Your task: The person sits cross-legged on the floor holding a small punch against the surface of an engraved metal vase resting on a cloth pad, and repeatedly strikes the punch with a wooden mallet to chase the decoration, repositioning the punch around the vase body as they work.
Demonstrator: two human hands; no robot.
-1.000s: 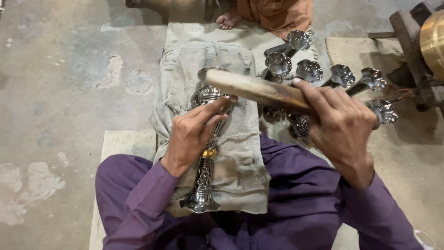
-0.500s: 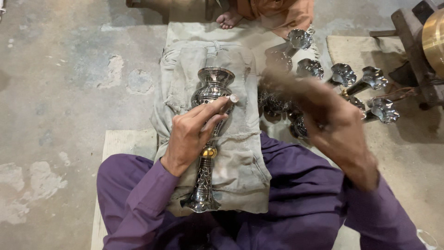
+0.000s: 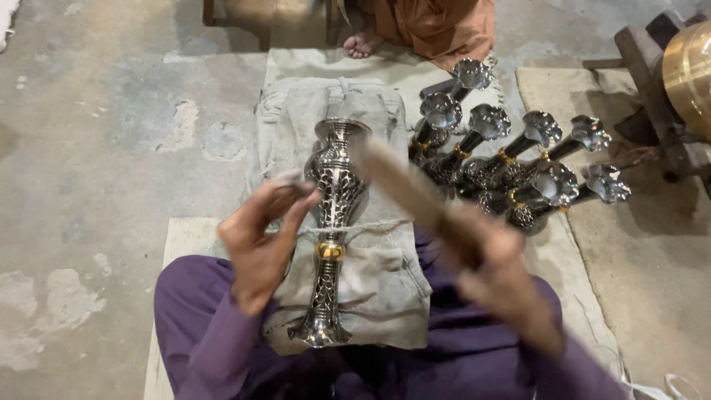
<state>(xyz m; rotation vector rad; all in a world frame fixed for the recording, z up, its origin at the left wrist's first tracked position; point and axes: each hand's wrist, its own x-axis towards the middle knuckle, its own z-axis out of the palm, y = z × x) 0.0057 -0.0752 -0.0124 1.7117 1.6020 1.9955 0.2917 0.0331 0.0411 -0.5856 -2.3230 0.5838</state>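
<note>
- Vase [image 3: 335, 215]: silver, patterned, gold band, lying on a grey cloth [image 3: 385, 281] over the lap
- Left hand [image 3: 259, 241]: fingers loosely curled beside the vase's neck; contact unclear
- Right hand [image 3: 492, 259]: blurred; fingers closed around a wooden stick [image 3: 404, 185]
- More vases [image 3: 518, 167]: clustered on the mat at right

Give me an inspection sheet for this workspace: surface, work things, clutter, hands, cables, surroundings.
Surface: grey cloth spread over the person's lap and a mat on a concrete floor.
Work things: silver patterned vase with a gold band lying on the cloth, mouth pointing away; wooden stick, motion-blurred, beside it.
Clutter: row of similar vases lying on the mat to the right.
Hands: left hand curled at the vase's body; right hand gripping the stick, blurred.
Cables: nothing seen.
Surroundings: another person's bare foot and orange clothing at the top; wooden frame with a brass disc at the right.
</note>
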